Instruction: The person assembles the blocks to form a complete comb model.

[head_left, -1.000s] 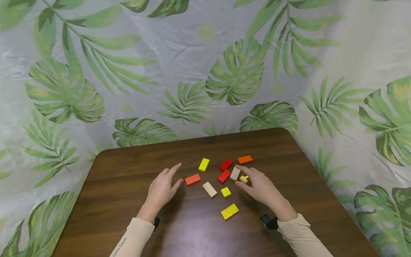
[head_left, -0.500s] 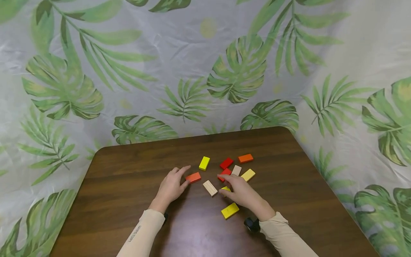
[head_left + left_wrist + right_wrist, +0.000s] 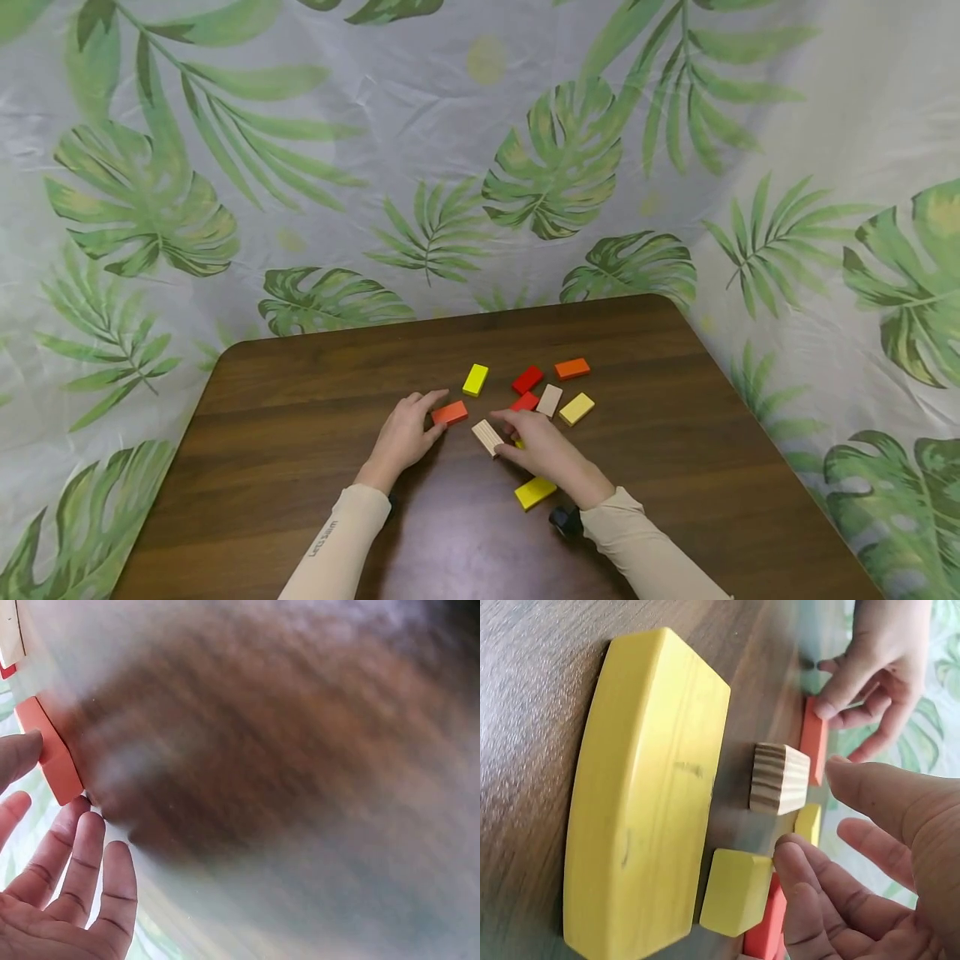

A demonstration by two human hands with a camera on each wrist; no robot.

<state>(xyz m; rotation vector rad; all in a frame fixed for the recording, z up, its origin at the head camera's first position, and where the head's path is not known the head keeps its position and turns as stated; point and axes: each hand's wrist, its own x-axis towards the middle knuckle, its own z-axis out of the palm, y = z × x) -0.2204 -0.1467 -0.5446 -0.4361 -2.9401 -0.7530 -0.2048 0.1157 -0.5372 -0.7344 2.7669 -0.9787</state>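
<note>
My left hand (image 3: 405, 432) is around the left end of an orange-red block (image 3: 452, 412), its thumb against the block's side and its index finger stretched past the far side. In the left wrist view the thumb overlaps that block (image 3: 60, 765), and another fingertip is by its end. My right hand (image 3: 546, 450) hovers at the right side of a striped wooden block (image 3: 486, 437), thumb and fingers apart. The right wrist view shows nothing between them, the striped block (image 3: 778, 780) just beyond, and a small yellow block (image 3: 736, 892) near the fingertips.
A yellow block (image 3: 535, 492) lies close below my right hand. Farther back on the brown table (image 3: 315, 383) are a bright yellow block (image 3: 476, 380), two red blocks, an orange block (image 3: 572, 368), a plain wooden block (image 3: 549, 401) and a pale yellow block (image 3: 577, 409).
My right hand has moved left from the pale yellow block to the striped one, partly covering the small yellow block. My left hand has moved right to the orange-red block.
</note>
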